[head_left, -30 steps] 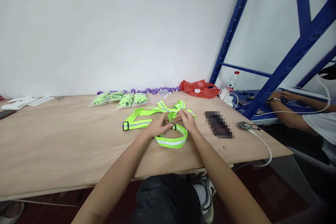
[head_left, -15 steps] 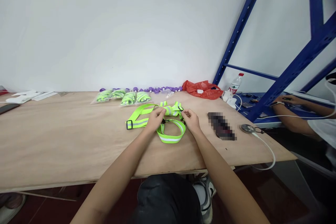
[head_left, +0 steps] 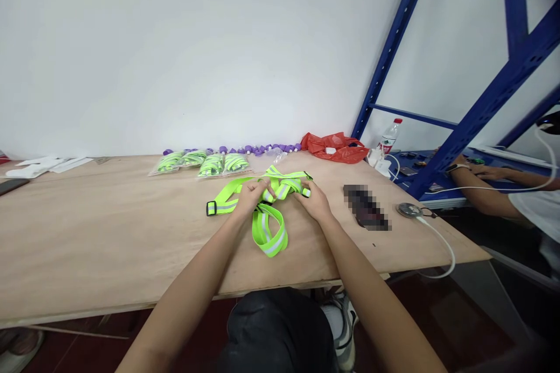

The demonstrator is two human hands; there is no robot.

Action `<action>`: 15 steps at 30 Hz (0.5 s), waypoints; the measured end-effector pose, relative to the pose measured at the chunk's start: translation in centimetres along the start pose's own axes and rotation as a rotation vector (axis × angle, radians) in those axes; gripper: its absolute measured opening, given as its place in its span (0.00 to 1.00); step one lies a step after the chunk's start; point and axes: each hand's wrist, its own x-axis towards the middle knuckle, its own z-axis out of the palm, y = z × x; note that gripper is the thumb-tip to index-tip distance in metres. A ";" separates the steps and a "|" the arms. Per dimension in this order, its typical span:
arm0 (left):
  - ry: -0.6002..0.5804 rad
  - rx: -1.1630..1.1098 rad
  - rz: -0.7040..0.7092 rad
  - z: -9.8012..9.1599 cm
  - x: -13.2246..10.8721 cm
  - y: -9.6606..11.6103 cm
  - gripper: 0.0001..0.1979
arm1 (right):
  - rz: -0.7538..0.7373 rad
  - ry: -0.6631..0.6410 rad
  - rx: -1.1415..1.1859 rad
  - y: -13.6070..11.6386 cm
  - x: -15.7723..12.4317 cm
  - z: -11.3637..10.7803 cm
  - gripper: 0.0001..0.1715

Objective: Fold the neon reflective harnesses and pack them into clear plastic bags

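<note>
Neon yellow-green webbing with a silver stripe forms a reflective strap harness, lying bunched on the wooden table in front of me. My left hand is closed on its middle, thumb and fingers pinching the webbing. On the right side of the bunch, my right hand grips the straps, its fingertips partly hidden behind them. One loop hangs toward me between my hands. Another stretches out to the left, ending at a black slider buckle.
Several clear bags of folded green straps lie along the wall beside purple rolled items. A red plastic bag, a blurred dark object and a round cabled device are to the right. Another person's arm rests beyond the blue rack.
The front loop has swung left and twisted toward me. The straps between my hands have been lifted and rearranged, with my right hand now reaching under them. My view has shifted slightly.
</note>
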 end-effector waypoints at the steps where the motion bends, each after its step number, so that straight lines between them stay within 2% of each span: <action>1: -0.055 0.042 0.030 0.3 -0.2 0.0 0.23 | -0.009 0.005 -0.026 -0.3 -0.1 -0.1 0.24; 3: -0.142 0.091 0.065 0.9 -0.4 -0.1 0.21 | 0.001 0.029 -0.078 -0.8 -0.2 -0.3 0.19; 6: -0.189 0.129 0.125 1.5 -0.4 -0.7 0.13 | 0.069 0.083 -0.032 -1.3 -0.3 -0.6 0.06; 8: -0.228 0.180 0.153 1.4 -0.5 -0.9 0.07 | 0.108 0.132 0.092 -1.4 -0.3 -0.9 0.08; 11: -0.288 0.334 0.136 1.1 -0.7 -0.7 0.10 | 0.167 0.182 0.354 -1.4 -0.1 -1.2 0.15; 15: -0.213 0.501 0.115 0.9 -0.8 -0.4 0.12 | 0.208 0.126 0.540 -1.9 -0.1 -0.8 0.25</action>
